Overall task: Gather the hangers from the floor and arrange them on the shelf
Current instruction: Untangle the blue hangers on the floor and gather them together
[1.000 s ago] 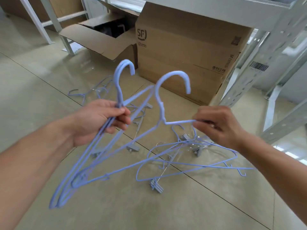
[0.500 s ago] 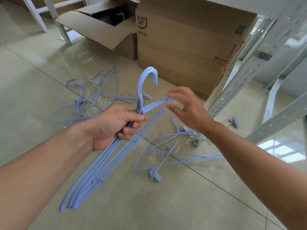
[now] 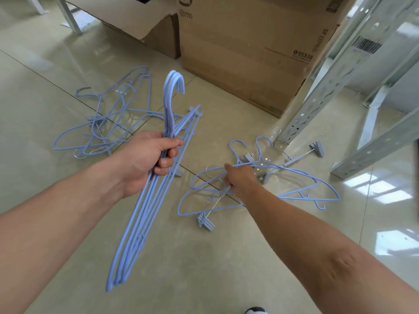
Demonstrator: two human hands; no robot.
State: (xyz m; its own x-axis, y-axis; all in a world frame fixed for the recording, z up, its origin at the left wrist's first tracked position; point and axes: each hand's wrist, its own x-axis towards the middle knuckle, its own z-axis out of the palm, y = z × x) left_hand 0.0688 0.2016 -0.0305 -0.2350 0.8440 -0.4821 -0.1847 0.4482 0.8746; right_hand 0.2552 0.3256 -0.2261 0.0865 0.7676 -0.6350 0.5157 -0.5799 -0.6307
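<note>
My left hand (image 3: 147, 162) grips a bundle of light-blue wire hangers (image 3: 145, 223) by their necks, hooks stacked and pointing up, bodies slanting down to the lower left. My right hand (image 3: 239, 177) reaches down to a floor pile of blue hangers (image 3: 294, 182) and closes its fingers on the shoulder of one lying there. A second tangle of blue hangers (image 3: 108, 118) lies on the floor at the left. Several clip hangers with grey-blue clips (image 3: 205, 223) are mixed into the right pile.
A large cardboard box (image 3: 244, 48) stands ahead, with an open box (image 3: 145, 23) to its left. The grey perforated uprights of the metal shelf (image 3: 322, 87) rise at the right. Glossy beige floor tiles (image 3: 204, 279) lie below my arms. A shoe tip (image 3: 255, 310) shows at the bottom edge.
The hanger my right hand held has joined the bundle in my left hand. My right hand then dropped down and right to the floor pile. The view tilted downward.
</note>
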